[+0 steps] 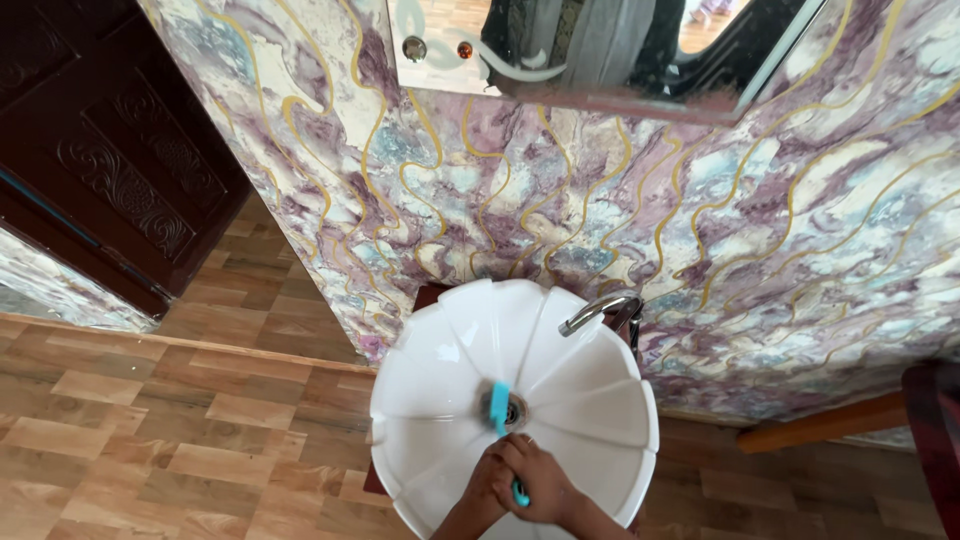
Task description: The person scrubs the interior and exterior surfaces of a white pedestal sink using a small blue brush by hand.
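Note:
A white fluted basin point(580, 385) stands against the wall, and both my hands are inside it near its front rim. My right hand point(548, 487) and my left hand point(488, 485) are clasped together around the handle of a turquoise brush point(499, 403). The brush head rests on the bowl just left of the metal drain point(516, 413). The handle's end pokes out between my hands. How many of the left hand's fingers touch the handle is hidden.
A chrome tap point(598, 310) curves over the basin's back right. A mirror point(600, 45) hangs on the purple marbled wall point(780, 220). A dark carved door point(100, 150) is at the left, above wood-pattern floor point(180, 440). A dark red edge point(935, 440) shows at right.

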